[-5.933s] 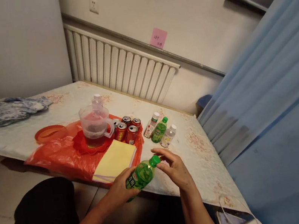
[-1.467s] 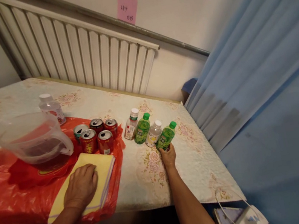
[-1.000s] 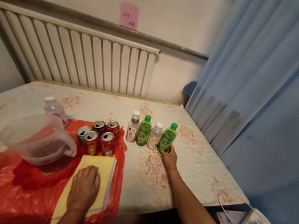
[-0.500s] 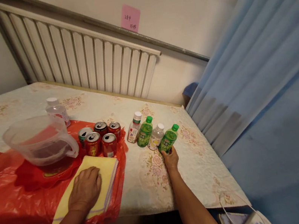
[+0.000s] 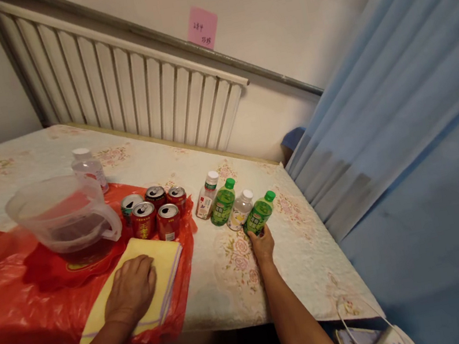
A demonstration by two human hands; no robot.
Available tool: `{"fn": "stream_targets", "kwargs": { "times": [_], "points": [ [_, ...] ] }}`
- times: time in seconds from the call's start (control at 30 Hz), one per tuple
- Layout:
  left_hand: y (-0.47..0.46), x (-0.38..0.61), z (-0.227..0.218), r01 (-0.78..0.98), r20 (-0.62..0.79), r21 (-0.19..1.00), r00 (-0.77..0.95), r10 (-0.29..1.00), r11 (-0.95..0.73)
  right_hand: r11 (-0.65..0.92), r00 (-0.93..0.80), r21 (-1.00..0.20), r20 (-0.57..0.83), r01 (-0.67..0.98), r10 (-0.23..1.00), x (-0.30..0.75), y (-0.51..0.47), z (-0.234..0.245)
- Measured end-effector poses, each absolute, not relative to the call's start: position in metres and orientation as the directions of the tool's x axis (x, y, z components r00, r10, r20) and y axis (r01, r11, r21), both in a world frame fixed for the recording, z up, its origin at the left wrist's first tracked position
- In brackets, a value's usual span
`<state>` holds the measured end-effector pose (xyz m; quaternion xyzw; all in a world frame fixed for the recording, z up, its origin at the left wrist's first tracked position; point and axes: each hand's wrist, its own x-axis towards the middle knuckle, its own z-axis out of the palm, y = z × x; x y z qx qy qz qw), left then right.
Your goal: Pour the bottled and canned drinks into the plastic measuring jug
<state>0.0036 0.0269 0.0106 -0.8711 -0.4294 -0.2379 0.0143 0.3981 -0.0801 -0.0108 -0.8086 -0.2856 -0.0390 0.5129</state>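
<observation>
My right hand [image 5: 262,244] grips the base of a green bottle [image 5: 259,213] with a green cap, which stands at the right end of a row of small bottles on the table. Beside it are a clear bottle [image 5: 240,209], another green bottle [image 5: 222,203] and a white-capped bottle [image 5: 206,196]. My left hand [image 5: 131,289] lies flat, fingers together, on a yellow cloth [image 5: 162,256] that rests on a red plastic sheet [image 5: 10,308].
A clear jug [image 5: 65,220] holding dark liquid stands on the red sheet, with several red cans [image 5: 154,210] to its right and a clear bottle [image 5: 88,167] behind. A radiator [image 5: 129,98] lines the wall. A blue curtain [image 5: 404,137] hangs at the right by the table edge [image 5: 323,313].
Earlier both hands held the green bottle near my lap. It now stands in the bottle row under my right hand, and my left hand has gone to the yellow cloth. Over the last second little moves.
</observation>
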Motion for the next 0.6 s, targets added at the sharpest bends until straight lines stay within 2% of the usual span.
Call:
{"fn": "stream_targets", "kwargs": {
  "times": [0.6],
  "points": [
    [0.0271,0.0036,0.0114,0.748,0.419,0.232,0.501,0.758,-0.622,-0.310,0.826,-0.803,0.352,0.508,0.440,0.3965,-0.0819,-0.0068]
  ]
}}
